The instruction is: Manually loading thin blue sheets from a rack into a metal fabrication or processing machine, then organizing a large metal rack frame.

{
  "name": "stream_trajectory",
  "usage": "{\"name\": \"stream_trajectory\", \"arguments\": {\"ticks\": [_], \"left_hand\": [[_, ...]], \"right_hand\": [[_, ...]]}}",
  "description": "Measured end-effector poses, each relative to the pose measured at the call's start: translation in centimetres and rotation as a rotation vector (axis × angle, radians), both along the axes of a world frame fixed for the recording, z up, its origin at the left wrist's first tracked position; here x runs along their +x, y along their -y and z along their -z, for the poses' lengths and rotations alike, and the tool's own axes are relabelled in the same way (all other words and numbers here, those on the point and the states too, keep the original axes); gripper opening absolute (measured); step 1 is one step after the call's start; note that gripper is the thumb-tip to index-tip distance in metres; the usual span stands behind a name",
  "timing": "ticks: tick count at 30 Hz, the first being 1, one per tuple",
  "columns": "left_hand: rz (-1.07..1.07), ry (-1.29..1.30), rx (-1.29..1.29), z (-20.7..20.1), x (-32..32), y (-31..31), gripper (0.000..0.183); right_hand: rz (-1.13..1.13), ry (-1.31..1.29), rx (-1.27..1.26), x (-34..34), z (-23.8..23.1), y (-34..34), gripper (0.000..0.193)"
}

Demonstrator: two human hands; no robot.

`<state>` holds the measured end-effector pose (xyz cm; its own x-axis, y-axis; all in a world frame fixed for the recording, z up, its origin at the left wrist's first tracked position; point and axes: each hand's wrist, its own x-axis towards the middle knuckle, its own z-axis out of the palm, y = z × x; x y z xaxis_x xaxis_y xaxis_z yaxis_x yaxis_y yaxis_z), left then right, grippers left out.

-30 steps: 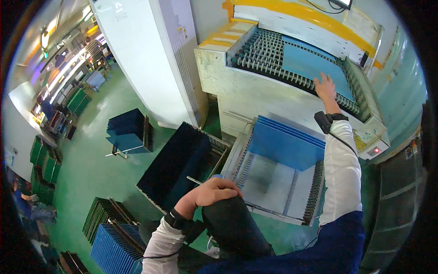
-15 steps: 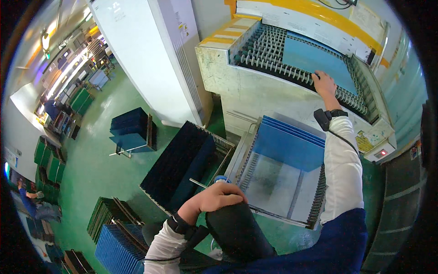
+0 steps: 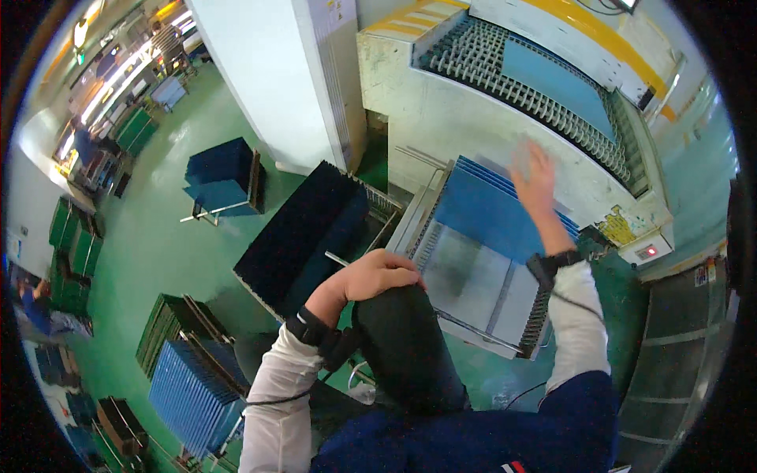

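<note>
My left hand (image 3: 384, 274) rests on my raised knee (image 3: 398, 315), holding nothing, its fingers draped over the dark trouser cloth. My right hand (image 3: 534, 180) is in the air above the rack, slightly blurred, with fingers stretched out and nothing visible in them. Under it stands a rack (image 3: 481, 335) with toothed side rails; several blue panels (image 3: 481, 209) stand upright at its far end. Beyond the hand, a light-blue panel (image 3: 556, 83) lies flat on the rollers (image 3: 473, 63) of a pale machine (image 3: 449, 114).
Left of the rack, another rack holds dark panels (image 3: 303, 236). Further left on the green floor (image 3: 158, 260) are a smaller loaded rack (image 3: 221, 177) and a stack of blue panels (image 3: 189, 386). A white cabinet (image 3: 268, 79) stands behind. Other people work at the far left.
My right hand has left the roller edge of the machine and come back toward me, over the rack. My left hand stays on the knee. The view has shifted slightly.
</note>
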<state>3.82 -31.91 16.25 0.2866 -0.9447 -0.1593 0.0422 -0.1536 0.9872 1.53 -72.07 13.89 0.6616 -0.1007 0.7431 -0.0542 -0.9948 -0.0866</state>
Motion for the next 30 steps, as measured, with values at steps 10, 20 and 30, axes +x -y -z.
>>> {"name": "stream_trajectory", "arguments": {"ticks": [10, 20, 30], "left_hand": [[-0.017, 0.027, -0.029, -0.3, 0.2, -0.7, 0.032], [-0.036, 0.194, -0.072, -0.5, -0.1, -0.3, 0.033], [-0.173, 0.101, 0.019, 2.5, 0.0, 0.5, 0.027]], "right_hand": [[0.153, -0.452, 0.085, -5.9, 6.6, -4.5, 0.072], [0.168, -0.294, 0.062, -4.1, 10.1, 2.6, 0.042], [0.309, -0.64, -0.057, -0.2, 12.5, 5.0, 0.043]]}}
